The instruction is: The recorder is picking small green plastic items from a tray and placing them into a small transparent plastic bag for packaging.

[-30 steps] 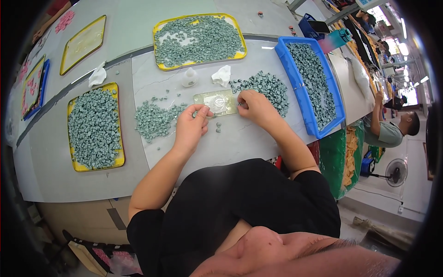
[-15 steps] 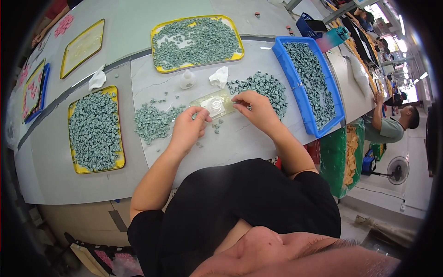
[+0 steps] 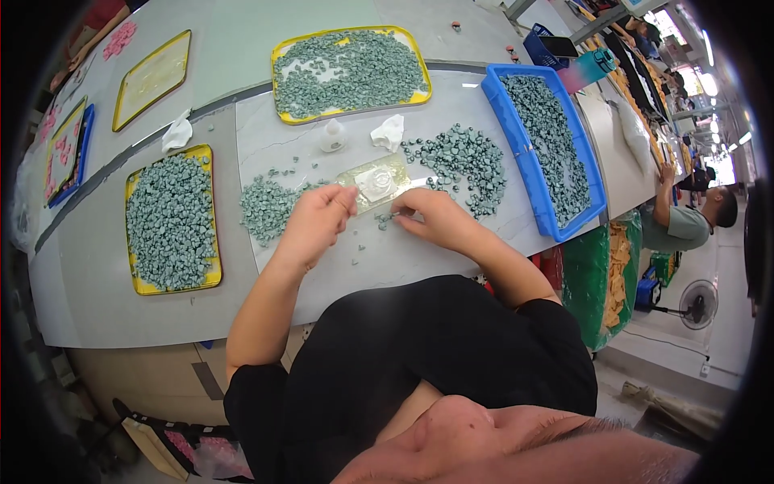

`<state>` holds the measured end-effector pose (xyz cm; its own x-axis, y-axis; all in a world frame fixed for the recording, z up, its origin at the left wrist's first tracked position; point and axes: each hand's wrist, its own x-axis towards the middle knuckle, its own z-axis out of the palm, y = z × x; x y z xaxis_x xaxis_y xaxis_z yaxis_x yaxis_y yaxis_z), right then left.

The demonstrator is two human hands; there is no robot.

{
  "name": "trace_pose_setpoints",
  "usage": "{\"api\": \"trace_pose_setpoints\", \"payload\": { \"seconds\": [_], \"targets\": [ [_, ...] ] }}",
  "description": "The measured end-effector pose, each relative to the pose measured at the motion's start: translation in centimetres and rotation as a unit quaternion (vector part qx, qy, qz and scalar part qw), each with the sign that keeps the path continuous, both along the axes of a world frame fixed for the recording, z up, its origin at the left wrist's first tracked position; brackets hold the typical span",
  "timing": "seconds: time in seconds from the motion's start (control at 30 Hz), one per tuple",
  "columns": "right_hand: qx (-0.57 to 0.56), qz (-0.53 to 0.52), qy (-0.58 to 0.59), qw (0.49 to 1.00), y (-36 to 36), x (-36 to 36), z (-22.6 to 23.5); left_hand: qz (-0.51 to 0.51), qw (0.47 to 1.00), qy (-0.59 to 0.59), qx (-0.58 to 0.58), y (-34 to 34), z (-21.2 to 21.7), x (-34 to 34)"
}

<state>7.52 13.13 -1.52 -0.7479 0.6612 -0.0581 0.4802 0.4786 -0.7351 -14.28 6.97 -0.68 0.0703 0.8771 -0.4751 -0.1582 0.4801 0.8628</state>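
A clear yellowish slab (image 3: 355,179) with a white patch lies on the table before me. At its left end my left hand (image 3: 318,223) is closed in a pinch; what its fingertips hold, if anything, is too small to make out. My right hand (image 3: 439,219) is low at the slab's right end, fingers curled, its tips beside a few loose grey-green pieces (image 3: 382,221). Whether a piece is between those fingers I cannot make out. One heap of small grey-green pieces (image 3: 266,211) spreads left of the slab, and a darker, shinier heap (image 3: 476,165) spreads right of it.
Yellow-rimmed trays of green pieces stand at the left (image 3: 216,242) and the back (image 3: 426,98). A blue bin (image 3: 528,173) of pieces is at the right. Behind the slab are a small whitish bottle (image 3: 332,135) and crumpled tissue (image 3: 388,133). Another person (image 3: 677,230) is at far right.
My right hand has come down from the slab's right end to the loose pieces nearer me. My left hand has shifted slightly, its fingers turned more upward.
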Motion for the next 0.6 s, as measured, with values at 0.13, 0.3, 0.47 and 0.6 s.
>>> {"api": "trace_pose_setpoints", "payload": {
  "seconds": [0.13, 0.3, 0.47, 0.6],
  "targets": [
    [0.093, 0.04, 0.049, 0.994, -1.0, 0.3, -0.2, -0.064, 0.91, 0.34, 0.23, -3.3, -1.0, 2.1],
    [0.161, 0.086, 0.025, 0.983, -3.0, 0.0, -0.3, -0.128, 0.799, 0.516, 0.28, -8.0, -2.6, 4.4],
    [0.223, 0.082, -0.05, 0.97, -4.6, -1.0, 0.9, -0.149, 0.739, 0.551, 0.358, -8.9, -2.6, 4.6],
    [0.25, 0.084, -0.126, 0.956, -6.2, -2.1, 1.5, -0.184, 0.659, 0.615, 0.392, -10.1, -3.2, 5.1]
  ]
}}
